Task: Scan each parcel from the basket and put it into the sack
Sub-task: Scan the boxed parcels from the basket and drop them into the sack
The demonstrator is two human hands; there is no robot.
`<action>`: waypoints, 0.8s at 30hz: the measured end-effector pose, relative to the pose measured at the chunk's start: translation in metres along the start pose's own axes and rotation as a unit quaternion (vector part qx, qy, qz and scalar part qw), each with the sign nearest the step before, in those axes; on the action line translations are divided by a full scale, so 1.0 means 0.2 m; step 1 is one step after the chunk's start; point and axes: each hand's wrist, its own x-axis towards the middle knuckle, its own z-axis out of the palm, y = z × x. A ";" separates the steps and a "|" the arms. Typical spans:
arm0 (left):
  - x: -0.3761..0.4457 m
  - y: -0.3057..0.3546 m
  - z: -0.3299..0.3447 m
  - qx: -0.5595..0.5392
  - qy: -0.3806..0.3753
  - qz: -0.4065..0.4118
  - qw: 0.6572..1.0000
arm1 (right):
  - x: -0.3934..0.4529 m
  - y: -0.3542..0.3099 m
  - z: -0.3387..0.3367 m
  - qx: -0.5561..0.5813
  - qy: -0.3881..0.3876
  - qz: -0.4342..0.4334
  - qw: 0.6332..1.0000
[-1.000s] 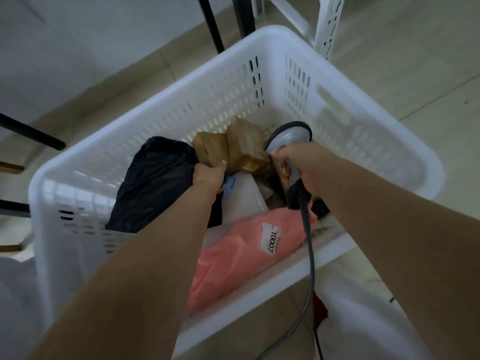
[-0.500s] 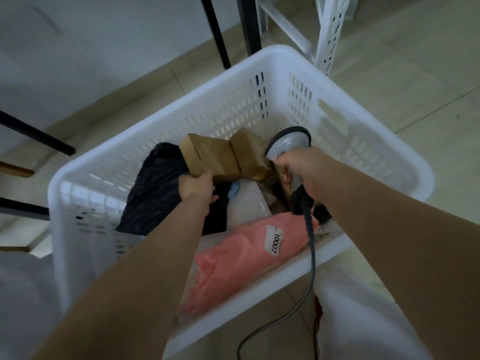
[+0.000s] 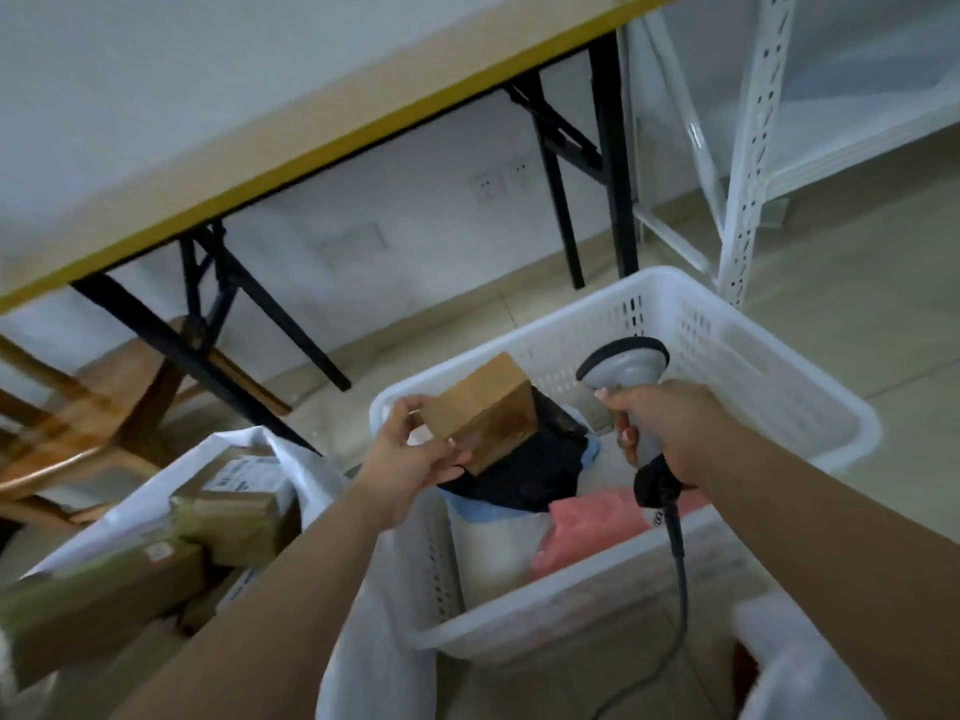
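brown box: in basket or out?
Out. The left hand holds the brown box lifted above the white basket rim.

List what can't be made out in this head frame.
- Brown box in left hand: no label side faces the camera.
- Pink parcel label: hidden behind the scanner held in right hand.
- Basket bottom: covered by the black bag and other parcels.
- Sack contents: label print blurred, lower part cut off by the left edge.

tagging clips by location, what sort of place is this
Probably a small parcel sorting or storage room: a white basket of parcels, a handheld scanner in the right hand, taped boxes in a sack, metal shelving.
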 end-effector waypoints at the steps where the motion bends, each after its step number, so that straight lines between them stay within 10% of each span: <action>1: -0.07 0.04 -0.04 0.015 -0.003 0.014 1.000 | -0.06 0.00 0.03 0.017 -0.005 0.006 1.000; 10: -0.69 0.34 -0.34 0.100 0.181 0.100 0.973 | -0.69 -0.13 0.30 0.008 -0.086 -0.103 0.991; 17: -1.09 0.47 -0.53 -0.324 0.130 0.085 0.933 | -1.10 -0.25 0.49 -0.032 -0.132 -0.184 0.973; 24: -1.27 0.57 -0.63 -0.246 0.057 0.077 0.965 | -1.40 -0.35 0.65 -0.068 -0.149 -0.249 0.954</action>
